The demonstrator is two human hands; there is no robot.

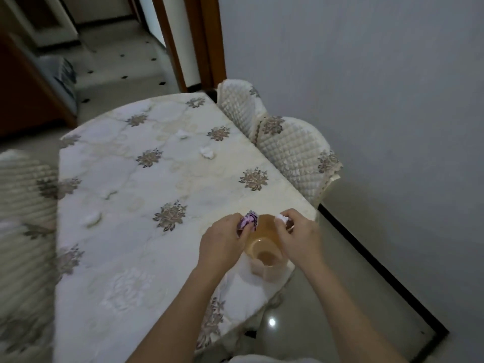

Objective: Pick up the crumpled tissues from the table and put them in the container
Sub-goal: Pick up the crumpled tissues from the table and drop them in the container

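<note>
A translucent beige container stands near the table's right front edge. My left hand holds a crumpled purple-patterned tissue at the container's left rim. My right hand pinches a crumpled white tissue over the right rim. More white crumpled tissues lie on the flowered tablecloth: one at mid right, one farther back, and one at the left.
A quilted chair stands against the table's right side, another behind it. A cushioned seat is at the left. A grey wall runs along the right, with shiny floor between.
</note>
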